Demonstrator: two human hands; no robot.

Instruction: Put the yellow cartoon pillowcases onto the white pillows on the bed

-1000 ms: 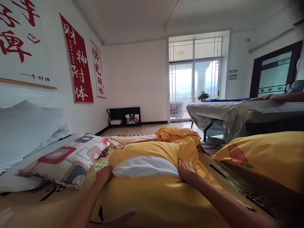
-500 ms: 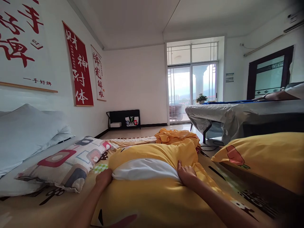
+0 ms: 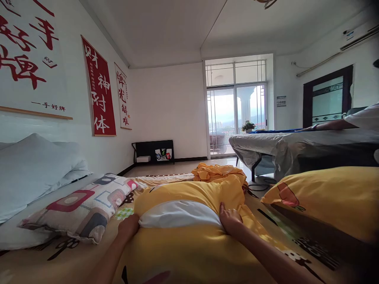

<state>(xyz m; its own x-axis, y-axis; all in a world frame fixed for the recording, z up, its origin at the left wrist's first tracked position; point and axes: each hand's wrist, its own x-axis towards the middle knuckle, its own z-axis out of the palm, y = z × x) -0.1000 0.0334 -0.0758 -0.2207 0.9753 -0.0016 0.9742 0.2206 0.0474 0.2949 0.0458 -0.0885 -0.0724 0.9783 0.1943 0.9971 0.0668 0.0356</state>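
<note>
A white pillow lies partly inside a yellow pillowcase on the bed in front of me. My left hand grips the pillowcase's open edge at the pillow's left corner, fingers curled under. At the right corner my right hand pinches the same edge, thumb up along the fabric. Both forearms reach in from below.
A patterned pillow and a grey-white pillow lie to the left by the wall. Another yellow pillow sits at the right. Crumpled yellow cloth is beyond. Another person's arm rests on a covered bed at the far right.
The view has shifted slightly, tilting up and to the right. Both hands keep their hold on the pillowcase edge in the same place.
</note>
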